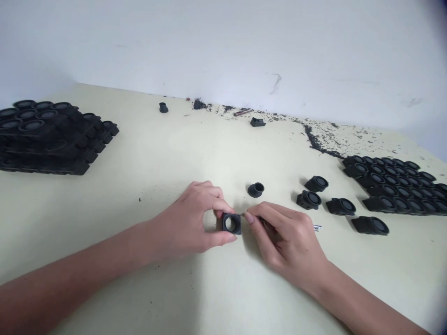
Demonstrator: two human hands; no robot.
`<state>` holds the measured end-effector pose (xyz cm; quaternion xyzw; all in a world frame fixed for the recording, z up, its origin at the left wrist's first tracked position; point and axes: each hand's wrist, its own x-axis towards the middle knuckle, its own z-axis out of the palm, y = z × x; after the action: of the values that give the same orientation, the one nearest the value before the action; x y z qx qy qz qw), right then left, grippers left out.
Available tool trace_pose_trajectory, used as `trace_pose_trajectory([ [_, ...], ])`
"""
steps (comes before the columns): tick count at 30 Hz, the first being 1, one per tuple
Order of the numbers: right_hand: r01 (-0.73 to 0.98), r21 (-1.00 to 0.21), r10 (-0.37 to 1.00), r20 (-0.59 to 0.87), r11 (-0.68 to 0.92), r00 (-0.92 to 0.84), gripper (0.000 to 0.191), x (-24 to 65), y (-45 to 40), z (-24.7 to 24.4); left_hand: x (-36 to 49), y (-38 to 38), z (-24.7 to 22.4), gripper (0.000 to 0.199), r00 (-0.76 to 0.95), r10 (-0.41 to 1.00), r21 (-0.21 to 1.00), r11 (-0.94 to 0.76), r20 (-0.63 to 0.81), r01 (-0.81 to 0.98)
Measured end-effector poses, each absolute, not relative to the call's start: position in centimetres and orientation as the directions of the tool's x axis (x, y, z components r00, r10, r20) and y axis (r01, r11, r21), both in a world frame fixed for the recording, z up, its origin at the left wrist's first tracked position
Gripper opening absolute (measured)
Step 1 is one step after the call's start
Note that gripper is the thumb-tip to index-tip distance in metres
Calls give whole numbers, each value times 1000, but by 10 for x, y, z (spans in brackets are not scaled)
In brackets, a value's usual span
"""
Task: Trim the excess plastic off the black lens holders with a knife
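My left hand (195,218) grips a small black square part (232,224) with a round hole, thumb below and fingers above, over the pale table (139,288). Close on its right, my right hand (286,237) is closed in a pinch around a thin tool (317,228); the tool's silvery end shows behind the hand, and its tip lies at the part's upper right edge. Most of the tool is hidden by my fingers. Just beyond my hands stands a black round collar-like piece (256,190).
Stacked black parts (45,135) fill the left side; rows of similar parts (401,186) lie right, with several loose ones (340,206) nearer. Black shavings (316,139) line the wall's foot. Another collar (163,107) and a small black block (257,122) stand farther back.
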<state>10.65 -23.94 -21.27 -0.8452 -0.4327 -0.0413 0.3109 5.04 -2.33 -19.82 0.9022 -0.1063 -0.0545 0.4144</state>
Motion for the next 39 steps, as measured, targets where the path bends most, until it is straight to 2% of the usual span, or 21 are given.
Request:
trace_pose_trajectory([
  [8,766,-488,722,332,-419,606,16,108,-240,-212,51,-22,-198,18,970,-245,756,-636,-8,-154],
  [12,750,-475,702,322,-460,635,17,110,-240,-212,49,-21,-198,22,964,-264,756,-633,-11,-165],
  [16,765,-502,718,344,-405,605,15,110,-240,-211,51,-17,-195,22,955,-297,732,-655,-18,-190],
  [18,757,-520,716,341,-396,609,16,111,-239,-209,53,-13,-191,28,936,-351,697,-680,-36,-228],
  [20,739,-537,708,327,-406,626,18,112,-239,-208,55,-8,-188,44,914,-399,663,-703,-69,-257],
  [22,725,-553,705,312,-411,637,17,113,-238,-208,56,-5,-186,60,909,-410,649,-713,-77,-266],
  [24,708,-571,705,290,-416,648,16,113,-239,-207,56,-4,-188,66,918,-394,649,-710,-43,-274],
  [26,672,-609,701,252,-421,667,11,113,-240,-207,56,-6,-192,62,927,-374,656,-699,5,-285],
  [29,622,-662,702,200,-418,684,4,111,-242,-207,56,-11,-198,43,937,-347,686,-670,47,-282],
  [32,630,-654,720,183,-419,669,4,109,-242,-208,56,-13,-200,30,939,-337,719,-637,64,-277],
  [39,748,-556,768,277,-363,578,3,104,-238,-212,59,-13,-198,30,944,-330,766,-599,27,-232],
])
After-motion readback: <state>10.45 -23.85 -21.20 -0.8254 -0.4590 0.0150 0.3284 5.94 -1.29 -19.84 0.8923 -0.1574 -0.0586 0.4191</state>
